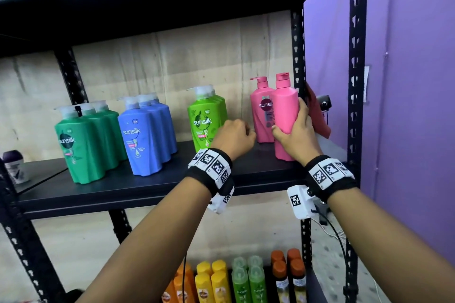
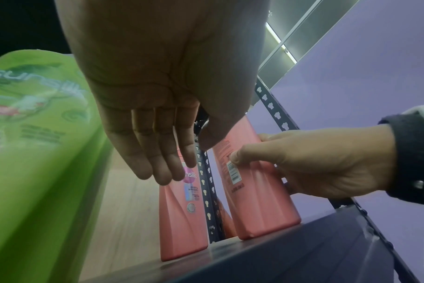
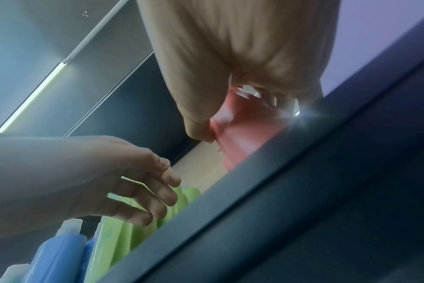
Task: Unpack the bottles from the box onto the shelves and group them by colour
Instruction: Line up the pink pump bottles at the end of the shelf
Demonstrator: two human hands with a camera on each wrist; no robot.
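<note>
A: Well, how should that step have gone?

B: The right hand [image 1: 296,134] was clasping the front pink bottle [image 1: 284,115], which stood on the shelf [image 1: 152,184] at about three o'clock, barcode outward. I'd judge it wanted turning label-forward and sliding up against the pink one behind [image 1: 261,115]. The left hand [image 1: 234,135] hovered between pink and light green [image 1: 206,120], fingers slack, holding nothing.

A: And the room?

B: A dark shelf, cardboard backing, a purple wall [image 1: 406,81] at three o'clock; dark green [image 1: 83,145] and blue [image 1: 145,135] groups towards nine.
</note>
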